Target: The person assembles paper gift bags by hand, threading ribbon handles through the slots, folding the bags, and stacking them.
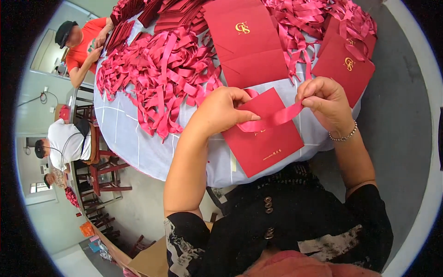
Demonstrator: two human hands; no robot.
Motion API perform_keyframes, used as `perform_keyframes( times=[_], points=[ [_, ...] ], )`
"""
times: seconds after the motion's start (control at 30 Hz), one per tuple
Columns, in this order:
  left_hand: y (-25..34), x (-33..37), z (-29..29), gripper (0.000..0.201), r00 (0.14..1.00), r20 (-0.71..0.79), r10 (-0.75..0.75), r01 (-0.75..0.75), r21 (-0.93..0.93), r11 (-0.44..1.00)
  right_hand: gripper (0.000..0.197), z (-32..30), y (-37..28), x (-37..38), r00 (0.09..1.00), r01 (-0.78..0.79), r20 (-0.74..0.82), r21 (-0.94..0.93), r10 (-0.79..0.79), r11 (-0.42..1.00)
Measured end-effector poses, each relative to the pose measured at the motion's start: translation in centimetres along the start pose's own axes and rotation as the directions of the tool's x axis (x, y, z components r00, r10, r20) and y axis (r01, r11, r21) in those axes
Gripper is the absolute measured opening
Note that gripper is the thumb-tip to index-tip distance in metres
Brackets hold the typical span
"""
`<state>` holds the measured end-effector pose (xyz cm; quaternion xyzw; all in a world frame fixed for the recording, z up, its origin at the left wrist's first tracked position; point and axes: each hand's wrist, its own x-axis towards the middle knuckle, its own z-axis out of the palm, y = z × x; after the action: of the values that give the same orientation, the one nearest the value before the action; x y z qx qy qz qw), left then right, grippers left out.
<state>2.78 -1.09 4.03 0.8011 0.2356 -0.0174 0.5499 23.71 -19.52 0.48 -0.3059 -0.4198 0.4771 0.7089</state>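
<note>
A flat red card folder [270, 150] with small gold print lies at the near edge of the round table, turned at a slant. Across its upper part runs a pinkish-red satin ribbon [279, 117]. My left hand [224, 111] grips the ribbon at the folder's left side, thumb on top; its fingertips are partly hidden. To the right, my right hand [325, 101] pinches the ribbon between thumb and fingers, slightly above the folder. A bracelet circles my right wrist. Just beyond the hands lies a larger, unfolded red folder [251, 51] with a gold emblem.
A big heap of ribbons [161, 74] covers the table's left, and another ribbon pile [304, 18] lies at the far right. Red folders [344, 71] overlap at right; stacked ones [182, 14] stand at the back. A person in orange [85, 44] works at the far left, near wooden stools [104, 177].
</note>
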Motion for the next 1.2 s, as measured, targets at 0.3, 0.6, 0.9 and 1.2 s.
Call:
perform_keyframes(
  times=[0.3, 0.6, 0.9, 1.2],
  points=[
    [-1.7, -0.5, -1.3, 0.013, 0.998, 0.034, 0.046, -0.04, -0.173, 0.984, 0.023, 0.8, 0.0, 1.4, 0.928, -0.155, -0.366, -0.532, -0.061, 0.832],
    [-1.3, -0.9, -1.0, 0.01, 0.995, -0.007, 0.095, -0.094, -0.202, 0.975, 0.027, -1.5, 0.5, 1.2, 0.861, -0.135, -0.469, 0.164, 0.198, 0.977],
    [-1.7, -0.7, -0.9, 0.013, 0.996, -0.01, 0.091, -0.092, -0.143, 0.985, 0.031, 1.0, 0.8, 2.3, 0.967, -0.17, -0.163, 0.154, 0.195, 0.973],
    [-0.7, -1.1, 0.4, 0.014, 0.978, -0.177, 0.11, -0.097, 0.075, 0.992, 0.023, 5.1, 2.1, 2.5, 0.972, -0.223, -0.21, -0.697, 0.104, 0.682]
  ],
)
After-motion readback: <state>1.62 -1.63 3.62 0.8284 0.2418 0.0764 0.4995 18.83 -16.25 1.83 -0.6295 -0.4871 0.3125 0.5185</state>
